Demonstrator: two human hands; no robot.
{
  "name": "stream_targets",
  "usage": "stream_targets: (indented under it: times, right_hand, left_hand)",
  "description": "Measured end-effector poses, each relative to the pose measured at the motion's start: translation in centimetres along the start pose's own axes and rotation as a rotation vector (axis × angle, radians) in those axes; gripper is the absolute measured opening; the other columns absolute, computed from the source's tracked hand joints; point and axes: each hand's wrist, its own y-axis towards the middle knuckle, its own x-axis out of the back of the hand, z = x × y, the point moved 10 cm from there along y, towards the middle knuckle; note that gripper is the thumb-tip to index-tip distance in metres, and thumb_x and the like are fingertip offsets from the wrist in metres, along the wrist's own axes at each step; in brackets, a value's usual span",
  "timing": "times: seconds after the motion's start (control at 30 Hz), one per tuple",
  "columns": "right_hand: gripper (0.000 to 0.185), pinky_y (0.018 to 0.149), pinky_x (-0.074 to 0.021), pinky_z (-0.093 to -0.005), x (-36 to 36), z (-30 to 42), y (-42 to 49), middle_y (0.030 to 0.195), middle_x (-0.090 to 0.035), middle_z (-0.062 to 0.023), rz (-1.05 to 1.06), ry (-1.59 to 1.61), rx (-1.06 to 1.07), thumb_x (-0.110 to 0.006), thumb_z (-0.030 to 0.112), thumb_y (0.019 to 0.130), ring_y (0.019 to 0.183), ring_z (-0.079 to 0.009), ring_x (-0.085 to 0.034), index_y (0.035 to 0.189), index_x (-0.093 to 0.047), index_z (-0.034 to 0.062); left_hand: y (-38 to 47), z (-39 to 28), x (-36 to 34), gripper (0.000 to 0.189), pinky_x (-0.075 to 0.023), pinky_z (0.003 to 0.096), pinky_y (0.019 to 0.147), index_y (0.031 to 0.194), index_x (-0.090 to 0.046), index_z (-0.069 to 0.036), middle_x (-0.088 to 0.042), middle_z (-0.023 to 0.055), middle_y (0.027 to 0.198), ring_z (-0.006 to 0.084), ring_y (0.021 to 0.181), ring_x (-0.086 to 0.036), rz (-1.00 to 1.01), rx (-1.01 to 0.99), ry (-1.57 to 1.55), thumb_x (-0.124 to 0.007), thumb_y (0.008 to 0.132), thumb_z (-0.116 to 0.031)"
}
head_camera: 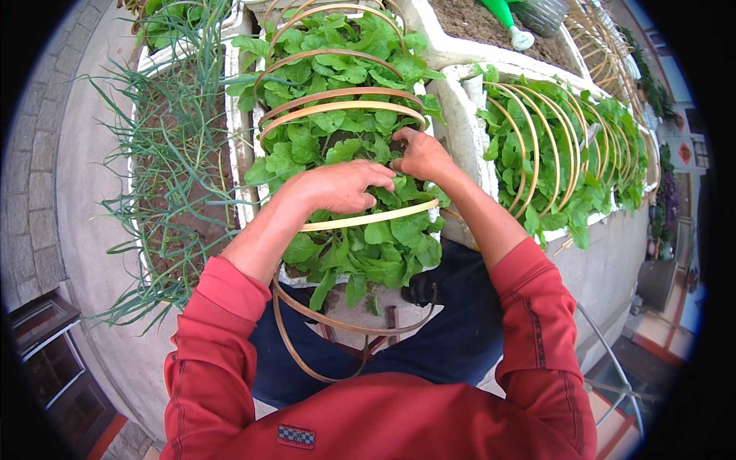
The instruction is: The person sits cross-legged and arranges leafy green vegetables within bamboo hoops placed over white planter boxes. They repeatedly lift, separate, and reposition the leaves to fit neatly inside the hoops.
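Leafy green plants point(397, 230) fill the white foam planter box point(433, 215) in front of me. Over its middle, my left hand point(342, 185) hovers among the leaves, fingers pointing right and thumb lower. My right hand point(425, 156) reaches in beside the box's right wall, its fingertips near the left fingers and partly sunk in foliage. Whether either hand pinches a leaf is hidden. Dark soil shows just beyond the hands. A pale bamboo hoop point(374, 218) arches across the plants on my side of the hands, and a brown hoop point(345, 95) spans the far side.
To the left stands a foam box of spring onions point(184, 172). Another hooped box of greens point(552, 149) is at right. A green watering can point(506, 20) lies on a soil-filled box point(471, 29). Loose hoops point(339, 326) hang near my knees.
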Motion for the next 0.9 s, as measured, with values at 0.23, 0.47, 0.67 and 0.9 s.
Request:
stream_targets:
  times: [0.23, 0.47, 0.67, 0.9]
  right_hand:
    - [0.053, 0.075, -0.0562, -0.0390, -2.9, -1.0, 1.4, 0.091, -0.075, -0.0136, 0.176, 0.147, -0.090, -0.084, 0.032, 0.080, 0.084, -0.0256, -0.070, 0.122, -0.071, 0.0033]
    - [0.032, 0.042, -0.0296, -0.0275, -5.9, -2.0, 0.7, 0.069, -0.057, 0.0016, 0.240, 0.729, -0.335, -0.079, 0.034, 0.094, 0.053, -0.0091, -0.047, 0.110, -0.072, 0.0073]
    - [0.026, 0.063, -0.0482, -0.0316, -4.7, -1.1, 1.8, 0.084, -0.069, -0.0026, 0.131, 0.822, -0.253, -0.078, 0.028, 0.093, 0.071, -0.0138, -0.058, 0.102, -0.074, 0.0041]
    - [0.046, 0.088, -0.0544, -0.0327, -2.9, 3.0, 2.0, 0.110, -0.072, -0.0103, 0.096, 0.744, 0.128, -0.074, 0.015, 0.089, 0.097, -0.0164, -0.065, 0.134, -0.071, 0.0089]
  left_hand:
    - [0.7, 0.5, -1.3, 0.028, -0.0481, 0.0430, 0.107, 0.120, -0.067, -0.003, -0.068, 0.0151, 0.130, 0.0324, 0.123, -0.062, 0.103, 0.088, -0.154, -0.061, 0.092, -0.005]
    - [0.3, 0.3, -0.2, 0.027, -0.0530, 0.0429, 0.090, 0.121, -0.065, -0.003, -0.071, 0.0150, 0.108, 0.0306, 0.098, -0.067, 0.025, 0.118, -0.100, -0.059, 0.095, -0.008]
    - [0.5, 1.1, 0.6, 0.031, -0.0525, 0.0437, 0.092, 0.128, -0.063, -0.003, -0.069, 0.0177, 0.109, 0.0329, 0.103, -0.067, -0.093, 0.161, -0.166, -0.060, 0.102, -0.019]
    - [-0.2, 2.1, 2.1, 0.043, -0.0444, 0.0473, 0.113, 0.134, -0.061, -0.002, -0.046, 0.0235, 0.151, 0.0398, 0.134, -0.054, -0.216, 0.237, 0.084, -0.067, 0.098, -0.024]
